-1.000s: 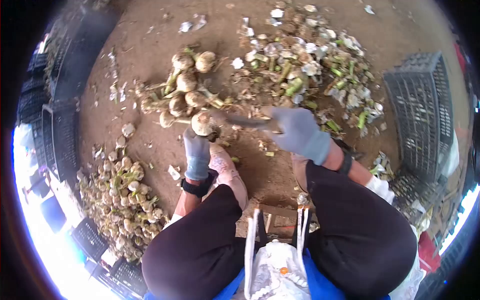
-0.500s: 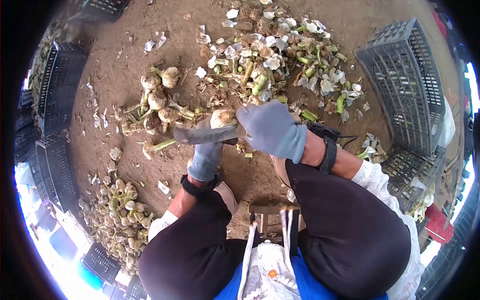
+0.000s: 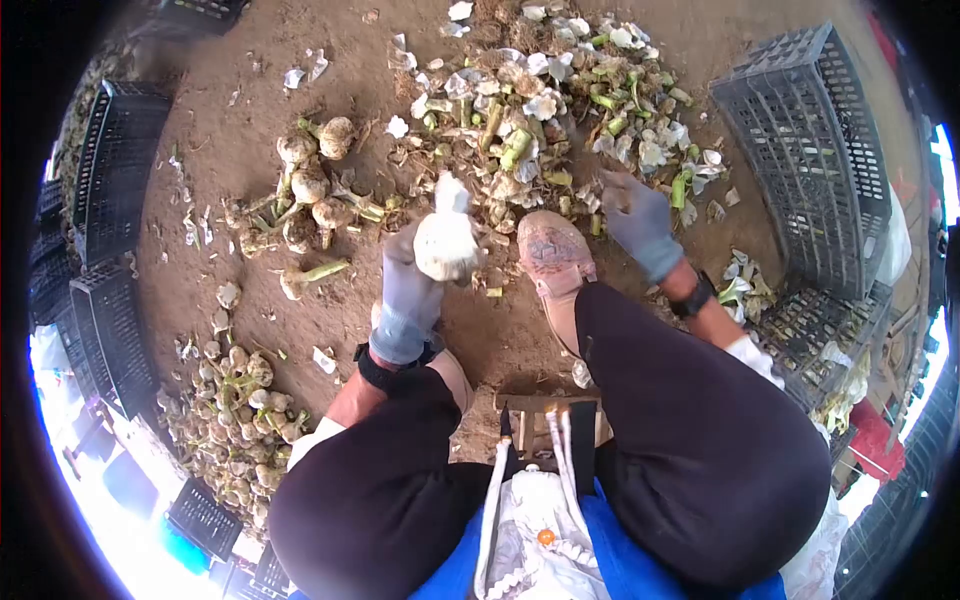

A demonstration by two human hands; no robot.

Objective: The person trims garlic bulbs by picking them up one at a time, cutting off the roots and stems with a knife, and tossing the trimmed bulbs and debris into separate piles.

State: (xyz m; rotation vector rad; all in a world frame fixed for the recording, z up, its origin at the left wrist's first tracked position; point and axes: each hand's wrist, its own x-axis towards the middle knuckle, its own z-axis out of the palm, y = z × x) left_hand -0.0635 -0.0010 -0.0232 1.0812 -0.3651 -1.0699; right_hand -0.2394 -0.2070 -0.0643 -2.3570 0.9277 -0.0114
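My left hand, in a grey glove, is closed around a garlic bulb from its left side, above the bare soil in front of my feet. A white flap, apparently papery skin, stands up from the bulb's top; it is blurred. Over by the right side of the trimmings heap is my right hand, gloved too and with dirty fingertips. Its fingers look curled, but what they hold is blurred and hidden; no knife blade shows. Left of the held bulb lies a small group of garlic bulbs with stalks.
A larger pile of garlic bulbs lies at lower left. A black plastic crate stands tilted on the right, and more crates line the left side. My shoe is between my hands.
My right hand has moved away from the bulb, to the right, and the knife blade seen before is out of sight. The bulb now looks whiter, with a flap upright; my left hand still holds it.
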